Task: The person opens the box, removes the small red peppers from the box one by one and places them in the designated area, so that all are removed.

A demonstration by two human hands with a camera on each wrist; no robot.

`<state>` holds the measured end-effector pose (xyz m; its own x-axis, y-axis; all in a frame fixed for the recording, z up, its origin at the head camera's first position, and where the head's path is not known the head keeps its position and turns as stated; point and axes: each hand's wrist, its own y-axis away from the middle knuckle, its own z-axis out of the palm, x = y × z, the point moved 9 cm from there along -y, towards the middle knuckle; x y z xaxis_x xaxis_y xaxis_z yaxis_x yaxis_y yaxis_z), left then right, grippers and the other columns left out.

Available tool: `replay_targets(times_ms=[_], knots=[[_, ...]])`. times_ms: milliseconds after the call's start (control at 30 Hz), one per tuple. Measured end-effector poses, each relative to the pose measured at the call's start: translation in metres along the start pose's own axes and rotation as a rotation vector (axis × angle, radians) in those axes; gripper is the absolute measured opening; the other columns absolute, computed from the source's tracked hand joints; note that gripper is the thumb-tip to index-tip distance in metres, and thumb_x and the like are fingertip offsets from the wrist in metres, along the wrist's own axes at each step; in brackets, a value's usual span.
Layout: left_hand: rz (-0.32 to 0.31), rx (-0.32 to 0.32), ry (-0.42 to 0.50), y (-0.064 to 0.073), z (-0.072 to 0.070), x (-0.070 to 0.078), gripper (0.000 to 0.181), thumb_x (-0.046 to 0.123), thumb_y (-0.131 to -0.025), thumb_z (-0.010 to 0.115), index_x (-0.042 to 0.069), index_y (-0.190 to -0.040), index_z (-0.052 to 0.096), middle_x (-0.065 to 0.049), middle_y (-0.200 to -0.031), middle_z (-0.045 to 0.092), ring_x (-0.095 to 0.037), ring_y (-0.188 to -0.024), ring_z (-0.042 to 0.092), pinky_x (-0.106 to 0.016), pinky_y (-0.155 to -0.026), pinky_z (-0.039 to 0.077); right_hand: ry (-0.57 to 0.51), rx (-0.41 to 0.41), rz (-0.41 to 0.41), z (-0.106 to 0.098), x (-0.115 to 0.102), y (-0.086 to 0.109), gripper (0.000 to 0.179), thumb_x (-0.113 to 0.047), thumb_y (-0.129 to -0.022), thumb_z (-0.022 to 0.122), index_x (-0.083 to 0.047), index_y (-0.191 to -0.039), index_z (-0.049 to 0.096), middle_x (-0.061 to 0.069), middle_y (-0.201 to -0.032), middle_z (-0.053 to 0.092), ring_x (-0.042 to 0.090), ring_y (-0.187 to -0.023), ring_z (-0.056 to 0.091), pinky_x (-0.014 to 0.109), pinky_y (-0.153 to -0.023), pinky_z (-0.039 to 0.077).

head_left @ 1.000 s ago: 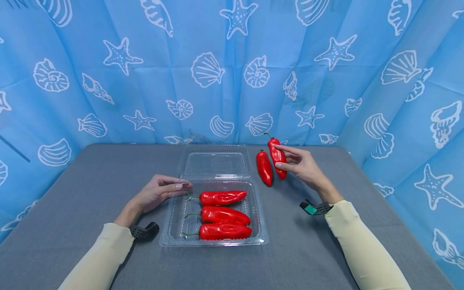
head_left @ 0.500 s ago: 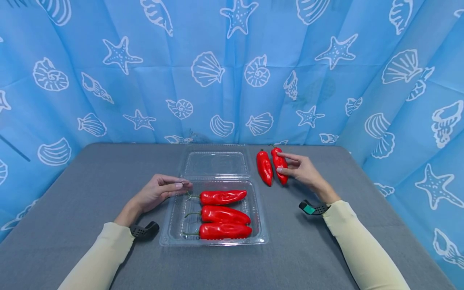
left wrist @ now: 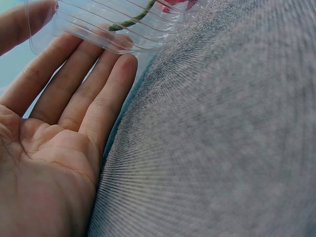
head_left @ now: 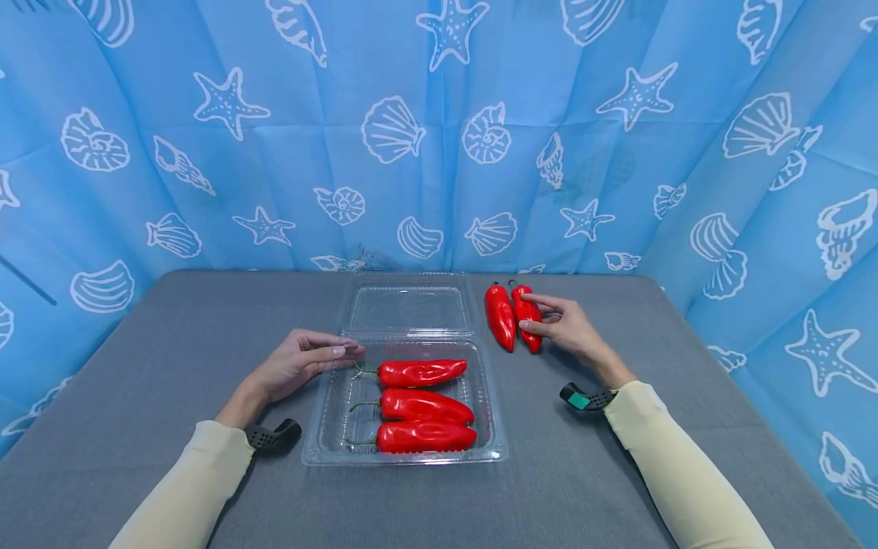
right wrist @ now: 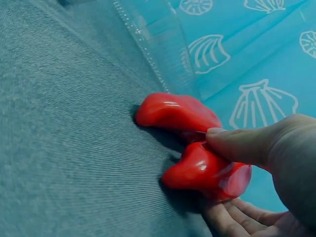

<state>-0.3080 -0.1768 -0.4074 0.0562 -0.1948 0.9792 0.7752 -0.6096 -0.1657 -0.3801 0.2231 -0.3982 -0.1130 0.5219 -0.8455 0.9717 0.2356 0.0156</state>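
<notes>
Handling: rightmost red pointed pepper (head_left: 527, 311) is pinched by right hand (head_left: 572, 328) (light, even pressure advised); clear hinged clamshell (head_left: 411, 459) is touched by left hand (head_left: 295, 364), fingers extended.

No text, label, brand or number is legible. The blue curtain (head_left: 439, 179) bears pictorial print only — white outlines of shells and starfish. Dark strokes (head_left: 30, 6) in its upper left corner — cut off by the frame edge — cannot be read.
</notes>
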Motion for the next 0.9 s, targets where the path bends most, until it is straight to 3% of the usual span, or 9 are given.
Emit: replay_targets(times_ms=[667, 900], knots=[[-0.003, 0.0, 0.004, -0.0002, -0.0005, -0.0007, 0.031, -0.002, -0.102, 0.052, -0.004, -0.128, 0.067, -0.013, -0.124, 0.071, -0.022, -0.119, 0.066, -0.037, -0.103, 0.051, 0.042, 0.026, 0.007, 0.005, 0.0004, 0.0012, 0.063, -0.019, -0.095, 0.072, -0.007, -0.151, 0.047, 0.027, -0.137, 0.05, 0.039, -0.106, 0.058, 0.031, -0.072, 0.055], [-0.005, 0.004, 0.001, -0.0003, -0.001, -0.0009, 0.03, -0.002, -0.101, 0.052, -0.005, -0.128, 0.066, -0.013, -0.124, 0.071, -0.022, -0.119, 0.066, -0.037, -0.103, 0.051, 0.054, 0.026, 0.01, 0.0046, -0.0004, 0.0013, 0.057, -0.022, -0.1, 0.065, -0.007, -0.152, 0.047, 0.026, -0.131, 0.052, 0.036, -0.103, 0.056, 0.032, -0.071, 0.053]])
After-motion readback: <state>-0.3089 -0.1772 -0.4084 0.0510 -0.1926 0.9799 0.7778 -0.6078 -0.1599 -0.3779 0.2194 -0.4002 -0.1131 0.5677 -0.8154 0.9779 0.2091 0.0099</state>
